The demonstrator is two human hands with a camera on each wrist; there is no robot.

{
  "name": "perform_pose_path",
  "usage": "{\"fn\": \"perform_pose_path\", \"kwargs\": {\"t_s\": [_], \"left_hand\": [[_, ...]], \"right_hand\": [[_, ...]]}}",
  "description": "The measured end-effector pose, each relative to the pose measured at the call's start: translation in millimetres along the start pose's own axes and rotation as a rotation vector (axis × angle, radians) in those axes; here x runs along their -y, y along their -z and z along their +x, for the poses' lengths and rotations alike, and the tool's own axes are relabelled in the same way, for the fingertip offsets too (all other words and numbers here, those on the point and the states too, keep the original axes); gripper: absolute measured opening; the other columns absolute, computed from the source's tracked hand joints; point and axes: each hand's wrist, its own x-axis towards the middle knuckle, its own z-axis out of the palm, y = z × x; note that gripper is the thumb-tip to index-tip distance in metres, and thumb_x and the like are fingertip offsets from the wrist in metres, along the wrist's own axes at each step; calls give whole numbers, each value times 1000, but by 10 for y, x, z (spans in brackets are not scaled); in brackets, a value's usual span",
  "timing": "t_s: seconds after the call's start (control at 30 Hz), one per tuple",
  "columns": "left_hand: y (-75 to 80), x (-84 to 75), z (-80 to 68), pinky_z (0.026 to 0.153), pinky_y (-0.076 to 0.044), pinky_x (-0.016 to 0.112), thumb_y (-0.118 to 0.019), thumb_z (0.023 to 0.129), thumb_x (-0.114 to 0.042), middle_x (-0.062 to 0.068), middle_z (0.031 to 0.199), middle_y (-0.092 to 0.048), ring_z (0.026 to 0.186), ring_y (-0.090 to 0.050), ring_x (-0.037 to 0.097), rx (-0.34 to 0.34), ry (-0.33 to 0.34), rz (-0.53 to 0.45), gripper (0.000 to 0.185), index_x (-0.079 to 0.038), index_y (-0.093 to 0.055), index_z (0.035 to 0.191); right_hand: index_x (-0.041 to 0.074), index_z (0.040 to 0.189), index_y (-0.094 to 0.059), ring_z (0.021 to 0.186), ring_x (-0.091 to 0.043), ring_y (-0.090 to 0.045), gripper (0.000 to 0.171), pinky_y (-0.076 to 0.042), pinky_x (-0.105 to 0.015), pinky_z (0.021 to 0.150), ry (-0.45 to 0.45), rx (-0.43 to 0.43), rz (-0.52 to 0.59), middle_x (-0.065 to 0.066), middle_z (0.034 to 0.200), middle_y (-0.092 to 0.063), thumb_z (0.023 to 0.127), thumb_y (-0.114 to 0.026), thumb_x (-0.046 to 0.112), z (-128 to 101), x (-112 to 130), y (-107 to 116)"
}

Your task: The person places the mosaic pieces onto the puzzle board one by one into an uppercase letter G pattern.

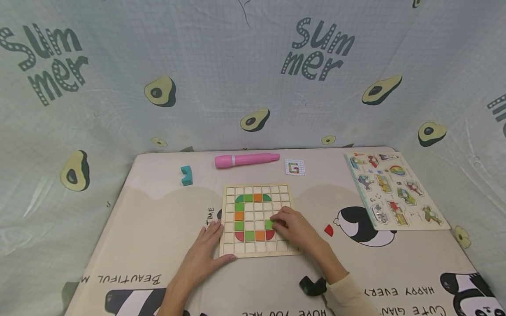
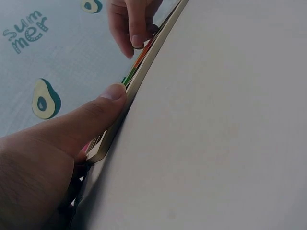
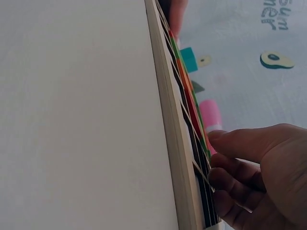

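A wooden grid board [image 1: 257, 254] lies on the table, with green, orange and red tiles set in a shape like a letter G. My left hand [image 1: 205, 250] rests at its lower left corner, fingers spread along the left side and the thumb [image 2: 112, 93] on the near edge. Over the board's right side, my right hand [image 1: 294, 226] pinches a green square tile [image 1: 269, 224] between thumb and fingers, above a red rounded tile [image 1: 270, 235]. In the right wrist view, the thumb [image 3: 230, 141] and curled fingers meet at the board's surface.
Behind the board are a teal block [image 1: 187, 175], a pink stick-like toy [image 1: 247, 160] and a small pattern card [image 1: 294, 167]. A red quarter-round piece [image 1: 329, 230] lies to the right. Further right is a picture puzzle board [image 1: 395, 191]. A dark green block [image 1: 312, 286] sits near my right forearm.
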Motion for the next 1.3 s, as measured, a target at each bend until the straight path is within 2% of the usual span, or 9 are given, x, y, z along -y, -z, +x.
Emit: {"fn": "perform_pose_path", "kwargs": {"t_s": [0.2,0.37,0.8,1.13,1.3], "left_hand": [[-3,-1,0,130,-20,39,-79,76,-56,9,158,-44,152,-32,27,-2,2,-1,95,-4,-47,148],[-1,-3,-1,130,-20,39,-79,76,-57,9,158,-43,152,-32,26,2,4,-1,95,-4,-47,149],[-3,9,0,130,-19,38,-79,77,-57,9,158,-44,152,-33,26,8,5,-1,94,-4,-47,149],[14,-11,10,130,-20,40,-79,77,-56,11,158,-44,152,-33,28,21,9,-2,94,-4,-46,149],[15,-15,10,130,-20,40,-79,77,-56,11,158,-43,152,-33,28,19,7,0,94,-4,-46,149]], "right_hand": [[13,113,-75,81,-5,-53,23,-56,-15,72,-12,-20,0,10,93,-62,90,-74,17,-35,-27,46],[14,115,-73,83,-6,-54,26,-56,-14,72,-53,-31,41,9,96,-62,89,-75,16,-86,-71,115],[8,112,-72,81,-7,-56,26,-54,-18,67,-69,-104,39,4,93,-62,87,-76,11,-218,-291,271],[9,111,-73,83,-8,-56,28,-54,-20,67,-107,-104,-9,4,93,-63,85,-78,14,-351,-425,347],[9,110,-73,82,-8,-55,29,-53,-20,68,-115,-70,-43,4,94,-63,84,-80,16,-418,-468,379]]}}
